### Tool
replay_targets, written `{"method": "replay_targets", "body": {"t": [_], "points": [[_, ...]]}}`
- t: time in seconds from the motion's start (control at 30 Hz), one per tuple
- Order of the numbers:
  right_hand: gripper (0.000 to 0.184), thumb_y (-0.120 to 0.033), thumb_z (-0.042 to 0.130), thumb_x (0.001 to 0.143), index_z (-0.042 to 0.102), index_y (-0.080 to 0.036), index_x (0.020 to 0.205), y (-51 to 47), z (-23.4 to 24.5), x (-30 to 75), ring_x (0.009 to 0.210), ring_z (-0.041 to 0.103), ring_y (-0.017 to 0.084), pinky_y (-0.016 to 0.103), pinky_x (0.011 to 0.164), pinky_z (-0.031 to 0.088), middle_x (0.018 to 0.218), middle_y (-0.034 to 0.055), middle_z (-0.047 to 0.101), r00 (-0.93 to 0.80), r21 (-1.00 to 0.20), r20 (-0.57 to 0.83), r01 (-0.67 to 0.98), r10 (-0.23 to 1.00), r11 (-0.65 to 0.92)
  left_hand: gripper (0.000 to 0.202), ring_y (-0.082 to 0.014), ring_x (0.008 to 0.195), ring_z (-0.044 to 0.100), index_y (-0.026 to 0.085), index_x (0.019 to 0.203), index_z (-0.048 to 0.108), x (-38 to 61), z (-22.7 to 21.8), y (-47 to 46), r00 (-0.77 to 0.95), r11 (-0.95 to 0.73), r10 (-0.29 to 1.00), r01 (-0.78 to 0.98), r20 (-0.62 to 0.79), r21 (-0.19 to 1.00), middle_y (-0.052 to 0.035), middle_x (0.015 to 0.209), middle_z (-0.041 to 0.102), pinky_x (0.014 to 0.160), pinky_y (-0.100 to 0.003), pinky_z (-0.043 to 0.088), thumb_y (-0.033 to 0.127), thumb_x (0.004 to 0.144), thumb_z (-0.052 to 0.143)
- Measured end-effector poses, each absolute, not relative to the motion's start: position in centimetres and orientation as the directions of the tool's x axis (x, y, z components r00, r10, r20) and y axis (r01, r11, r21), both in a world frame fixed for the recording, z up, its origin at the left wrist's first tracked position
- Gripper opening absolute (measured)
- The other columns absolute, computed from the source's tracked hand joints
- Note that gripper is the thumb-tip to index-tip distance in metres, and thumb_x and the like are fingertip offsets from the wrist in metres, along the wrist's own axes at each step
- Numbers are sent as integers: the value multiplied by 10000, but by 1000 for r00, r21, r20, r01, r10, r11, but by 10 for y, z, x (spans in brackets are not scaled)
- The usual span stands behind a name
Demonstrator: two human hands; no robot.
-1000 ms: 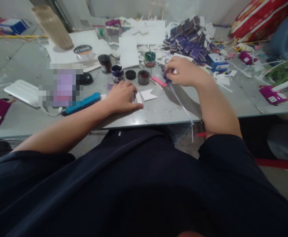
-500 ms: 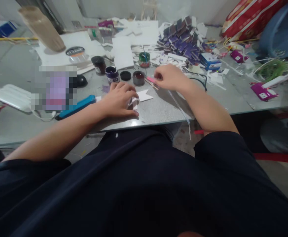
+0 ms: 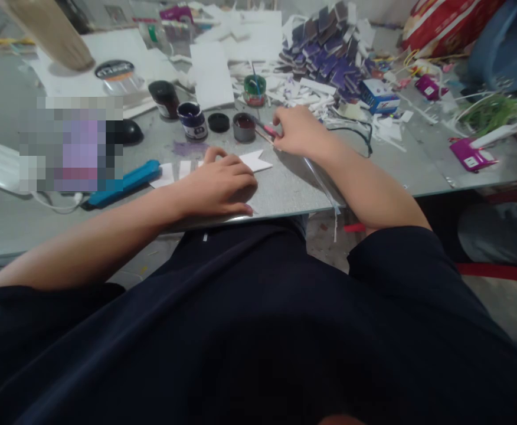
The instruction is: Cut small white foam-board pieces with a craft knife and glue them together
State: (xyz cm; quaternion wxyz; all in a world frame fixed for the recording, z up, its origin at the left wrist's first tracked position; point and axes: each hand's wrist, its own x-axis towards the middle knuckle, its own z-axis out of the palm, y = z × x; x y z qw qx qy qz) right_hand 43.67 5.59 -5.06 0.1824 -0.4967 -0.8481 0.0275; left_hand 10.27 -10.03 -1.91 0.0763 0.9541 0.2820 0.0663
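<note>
My left hand (image 3: 221,183) lies over white foam-board pieces near the table edge, fingers bent and thumb apart. A notched white piece (image 3: 256,160) sticks out past its fingers, and other white strips (image 3: 185,169) lie by its wrist. My right hand (image 3: 300,130) has its fingers closed at the end of a slim pink-and-dark tool (image 3: 269,131). That tool's exact kind is unclear. Thin wooden sticks (image 3: 264,136) lie beside it. Just left stands a small round pot (image 3: 244,131) of dark paint, then a black lid (image 3: 218,123) and an open jar of dark purple paint (image 3: 193,125).
Behind are a green-rimmed jar (image 3: 254,90) with a thin blue stick in it and a pile of purple-painted pieces (image 3: 329,53). A blue cutter (image 3: 126,184) lies left, near a black mouse (image 3: 128,132). At right are a small blue box (image 3: 379,96) and a blue basin (image 3: 506,53).
The view has shifted, so the table items sit higher and more to the left. My left hand has moved right over the white pieces. My right hand stays by the pink-and-dark tool.
</note>
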Motion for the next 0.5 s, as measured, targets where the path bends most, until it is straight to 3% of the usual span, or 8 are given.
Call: {"method": "replay_targets", "body": {"t": [0.1, 0.2, 0.3, 0.4, 0.5], "points": [[243, -487, 939, 1058, 812, -298, 1141, 49, -42, 438, 1093, 733, 373, 538, 1039, 610, 994, 109, 852, -429, -209, 271, 847, 862, 488, 433, -463, 1572, 701, 318, 1474, 931, 104, -19, -100, 834, -831, 544, 522, 90, 191, -145, 1614, 904, 1453, -712, 352, 605, 1172, 815], [205, -496, 931, 1061, 821, -330, 1108, 42, -34, 439, 1061, 753, 403, 565, 1000, 617, 1016, 118, 873, -432, -194, 230, 858, 872, 476, 398, -453, 1595, 708, 309, 1447, 927, 104, -16, -104, 845, -843, 528, 510, 83, 172, -139, 1637, 904, 1443, -689, 367, 584, 1204, 773], [281, -441, 920, 1087, 845, -296, 1315, 33, -31, 432, 1124, 789, 425, 568, 1001, 625, 1181, 143, 920, -403, -140, 175, 893, 898, 428, 346, -447, 1611, 714, 331, 1409, 925, 106, -14, -109, 861, -859, 502, 486, 78, 162, -121, 1682, 893, 1436, -673, 384, 573, 1212, 775], [451, -339, 817, 1160, 772, -221, 1593, 22, -28, 420, 1224, 822, 435, 567, 1036, 634, 1402, 205, 923, -363, -56, 108, 927, 925, 370, 339, -461, 1635, 708, 355, 1409, 921, 109, -13, -113, 873, -870, 484, 472, 64, 145, -112, 1710, 883, 1441, -687, 386, 595, 1195, 815], [525, -342, 744, 1171, 735, -283, 1693, 9, -12, 414, 1274, 842, 482, 617, 1065, 654, 1417, 186, 925, -363, -49, 133, 927, 922, 372, 453, -491, 1645, 711, 361, 1497, 905, 113, -14, -119, 877, -876, 478, 471, 54, 104, -134, 1736, 864, 1430, -714, 405, 670, 1172, 848]]}}
